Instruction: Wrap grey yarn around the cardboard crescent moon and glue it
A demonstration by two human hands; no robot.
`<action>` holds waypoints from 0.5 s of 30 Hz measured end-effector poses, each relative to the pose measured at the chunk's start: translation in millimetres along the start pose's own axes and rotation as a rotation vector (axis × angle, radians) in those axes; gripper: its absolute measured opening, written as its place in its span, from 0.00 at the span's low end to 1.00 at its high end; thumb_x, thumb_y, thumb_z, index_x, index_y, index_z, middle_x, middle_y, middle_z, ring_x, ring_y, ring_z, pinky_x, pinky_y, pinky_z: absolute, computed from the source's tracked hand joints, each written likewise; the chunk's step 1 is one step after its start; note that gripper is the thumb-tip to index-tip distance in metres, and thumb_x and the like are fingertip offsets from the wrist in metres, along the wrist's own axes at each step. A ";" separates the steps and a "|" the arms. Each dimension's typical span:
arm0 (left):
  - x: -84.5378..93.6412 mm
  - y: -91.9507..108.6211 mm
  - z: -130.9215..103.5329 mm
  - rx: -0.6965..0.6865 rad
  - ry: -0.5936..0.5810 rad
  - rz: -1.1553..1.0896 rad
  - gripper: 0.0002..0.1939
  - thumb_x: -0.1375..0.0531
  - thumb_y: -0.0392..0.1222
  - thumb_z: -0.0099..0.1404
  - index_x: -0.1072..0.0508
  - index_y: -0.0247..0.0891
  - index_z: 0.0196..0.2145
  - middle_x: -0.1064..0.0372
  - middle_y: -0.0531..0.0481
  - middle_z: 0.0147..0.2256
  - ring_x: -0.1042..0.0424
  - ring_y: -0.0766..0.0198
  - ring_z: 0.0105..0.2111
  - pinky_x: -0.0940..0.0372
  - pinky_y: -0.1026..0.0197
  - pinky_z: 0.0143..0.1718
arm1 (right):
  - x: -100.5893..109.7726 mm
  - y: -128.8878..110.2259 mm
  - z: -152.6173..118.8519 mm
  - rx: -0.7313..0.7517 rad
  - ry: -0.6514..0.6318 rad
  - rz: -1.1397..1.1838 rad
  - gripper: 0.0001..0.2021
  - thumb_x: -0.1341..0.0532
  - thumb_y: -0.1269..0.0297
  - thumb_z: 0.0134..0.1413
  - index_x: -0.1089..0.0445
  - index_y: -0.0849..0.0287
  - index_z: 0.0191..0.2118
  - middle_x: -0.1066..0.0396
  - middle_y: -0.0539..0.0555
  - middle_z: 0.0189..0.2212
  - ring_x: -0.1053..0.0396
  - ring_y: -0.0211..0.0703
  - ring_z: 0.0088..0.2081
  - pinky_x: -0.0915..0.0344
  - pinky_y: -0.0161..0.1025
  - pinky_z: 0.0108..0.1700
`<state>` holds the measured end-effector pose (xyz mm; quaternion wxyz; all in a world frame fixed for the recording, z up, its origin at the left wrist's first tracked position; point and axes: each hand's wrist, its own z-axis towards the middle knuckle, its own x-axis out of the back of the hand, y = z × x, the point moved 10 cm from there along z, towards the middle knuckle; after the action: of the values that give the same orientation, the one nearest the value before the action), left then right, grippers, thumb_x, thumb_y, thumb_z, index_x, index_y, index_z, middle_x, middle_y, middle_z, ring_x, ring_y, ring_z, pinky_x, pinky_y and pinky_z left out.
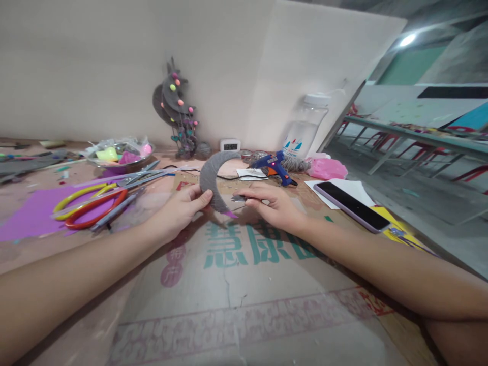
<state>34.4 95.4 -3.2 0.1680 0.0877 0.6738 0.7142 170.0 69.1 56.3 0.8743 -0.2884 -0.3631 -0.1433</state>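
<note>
My left hand (189, 204) pinches the outer edge of a crescent moon shape (212, 178) wrapped in grey yarn. Purple shows bare at its lower tip. Just right of the crescent, my right hand (272, 206) is closed, with a small grey bundle (239, 199) between thumb and fingers. It looks like yarn, though its detail is blurred. Both hands are above a printed cardboard sheet (244, 310). Against the wall stands a decorated grey moon ornament (177, 101) with coloured pompoms and hanging strands.
Scissors with yellow and red handles (95, 208) lie left on purple sheet material (23, 213). Behind are a bowl (118, 165) of colourful bits, a small digital clock (230, 146), a blue glue gun (276, 165) and a water bottle (305, 127). A phone (351, 206) lies at right.
</note>
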 end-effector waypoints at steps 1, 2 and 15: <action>0.4 0.2 0.0 -0.001 0.006 0.009 0.12 0.39 0.48 0.59 0.28 0.37 0.33 0.25 0.51 0.29 0.26 0.64 0.30 0.34 0.62 0.36 | -1.1 -0.7 0.3 0.010 -0.015 -0.008 0.14 0.47 0.60 0.60 0.28 0.56 0.45 0.27 0.54 0.36 0.31 0.40 0.38 0.36 0.39 0.42; 0.8 0.6 0.0 -0.002 0.011 0.017 0.12 0.39 0.49 0.59 0.28 0.36 0.33 0.24 0.51 0.30 0.26 0.63 0.31 0.34 0.62 0.36 | -2.3 -1.6 0.6 0.023 -0.029 -0.016 0.14 0.47 0.59 0.61 0.28 0.57 0.45 0.28 0.54 0.34 0.32 0.40 0.36 0.36 0.39 0.40; -4.2 2.7 -0.5 0.008 -0.019 0.007 0.14 0.39 0.49 0.58 0.27 0.35 0.37 0.24 0.49 0.33 0.26 0.61 0.33 0.34 0.60 0.38 | -12.9 -8.9 -1.3 0.139 -0.106 -0.125 0.14 0.47 0.61 0.60 0.28 0.60 0.45 0.33 0.54 0.28 0.36 0.39 0.32 0.39 0.37 0.36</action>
<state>37.7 93.3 -0.1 0.1718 0.0975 0.6745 0.7113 157.6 61.8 49.9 0.8612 -0.2112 -0.4351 -0.1567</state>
